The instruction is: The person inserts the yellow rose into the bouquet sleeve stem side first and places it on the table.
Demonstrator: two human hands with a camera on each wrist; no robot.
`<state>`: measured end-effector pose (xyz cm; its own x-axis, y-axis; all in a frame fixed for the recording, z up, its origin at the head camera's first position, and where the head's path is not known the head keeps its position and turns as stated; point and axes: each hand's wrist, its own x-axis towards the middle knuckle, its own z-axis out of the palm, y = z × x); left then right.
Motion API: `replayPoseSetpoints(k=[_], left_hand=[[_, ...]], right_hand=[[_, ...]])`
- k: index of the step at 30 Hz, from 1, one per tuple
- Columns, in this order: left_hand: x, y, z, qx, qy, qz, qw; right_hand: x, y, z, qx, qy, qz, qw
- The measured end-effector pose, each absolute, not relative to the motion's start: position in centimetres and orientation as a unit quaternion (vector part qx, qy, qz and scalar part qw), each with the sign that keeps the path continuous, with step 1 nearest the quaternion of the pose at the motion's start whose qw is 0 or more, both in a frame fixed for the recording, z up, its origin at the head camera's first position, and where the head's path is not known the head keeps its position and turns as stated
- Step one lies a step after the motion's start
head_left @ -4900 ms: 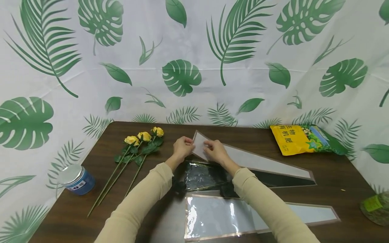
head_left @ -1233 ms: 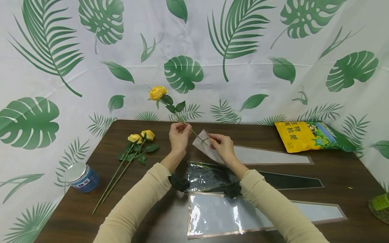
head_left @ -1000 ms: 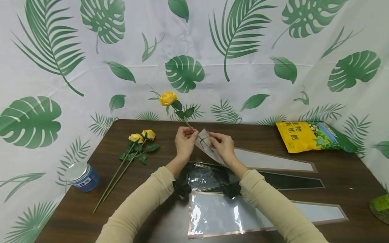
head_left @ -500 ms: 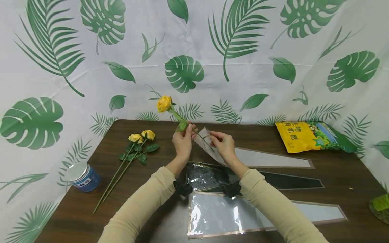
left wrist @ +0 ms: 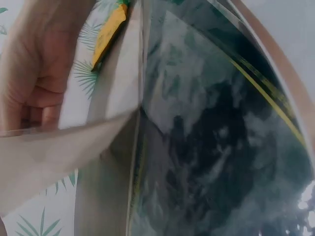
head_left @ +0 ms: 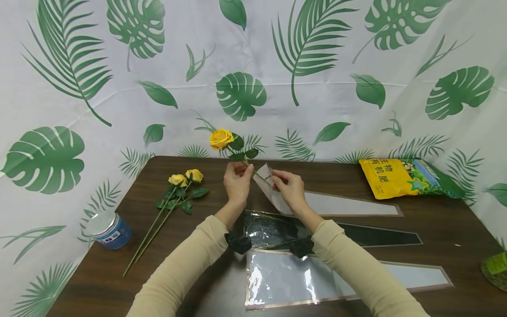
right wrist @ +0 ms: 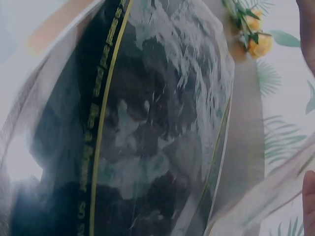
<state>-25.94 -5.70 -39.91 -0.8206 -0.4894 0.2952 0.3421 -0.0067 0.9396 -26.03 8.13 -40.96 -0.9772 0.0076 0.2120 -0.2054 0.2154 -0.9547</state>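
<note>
1. A leaf-print curtain [head_left: 253, 57] hangs behind the back edge of the tabletop.
2. The brown tabletop [head_left: 190, 233] carries the other things; its front edge is out of view.
3. The front white wrapper [head_left: 285, 277] lies nearest that front edge, shiny and flat, its narrow end toward the right edge.
4. The black wrapper [head_left: 273, 229] lies just behind it, partly hidden by the right arm.
5. The back white wrapper [head_left: 344, 204] lies closest to the back edge, its wide left end lifted off the wood.
6. A yellow-and-green bag [head_left: 404, 178] lies at the back right corner.
7. Two yellow roses [head_left: 177, 180] lie near the left edge, blooms toward the back edge.
8. The held rose [head_left: 221, 139] tilts above the back edge, its stem slanting down to the lifted wrapper end; I cannot tell whether the tip is inside.
9. The left hand [head_left: 239, 182] has thumb and fingers clamped on that stem.
10. The right hand [head_left: 289, 187] pinches the lifted end of the back white wrapper.
11. A blue tin [head_left: 111, 231] stands by the left edge.
12. A jar [head_left: 495, 268], partly cut off, is at the right edge.
13. A tiny pale scrap [head_left: 457, 245] lies toward the right edge.
</note>
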Motion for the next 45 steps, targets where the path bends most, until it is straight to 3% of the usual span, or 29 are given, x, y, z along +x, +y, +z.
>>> replayPoseSetpoints(k=[5, 12, 23, 28, 38, 42, 45], left_hand=[[-25.7, -5.8, -39.8, 0.067, -0.712, -0.639, 0.283], [-25.3, -6.2, -39.6, 0.013, -0.674, -0.69, 0.263], [-25.7, -6.6, -39.8, 0.018, -0.634, -0.705, 0.318], [-25.5, -6.4, -39.6, 0.005, -0.636, -0.708, 0.309], [-24.9, -5.3, -40.4, 0.061, -0.723, -0.638, 0.259], [-24.6, -4.8, -41.1, 0.057, -0.668, -0.706, 0.226], [-24.3, -4.7, -41.3, 0.04, -0.621, -0.745, 0.239]], right_hand=[[-25.9, 7.8, -40.8, 0.078, -0.781, 0.612, 0.102], [-25.6, 7.9, -40.4, 0.071, -0.78, 0.614, 0.098], [-25.8, 7.7, -40.8, 0.058, -0.776, 0.622, 0.092], [-25.9, 7.7, -40.8, 0.063, -0.785, 0.607, 0.108], [-25.5, 7.7, -40.3, 0.1, -0.798, 0.574, 0.152], [-25.5, 7.8, -40.4, 0.1, -0.799, 0.571, 0.158], [-25.5, 7.8, -40.5, 0.095, -0.795, 0.578, 0.159]])
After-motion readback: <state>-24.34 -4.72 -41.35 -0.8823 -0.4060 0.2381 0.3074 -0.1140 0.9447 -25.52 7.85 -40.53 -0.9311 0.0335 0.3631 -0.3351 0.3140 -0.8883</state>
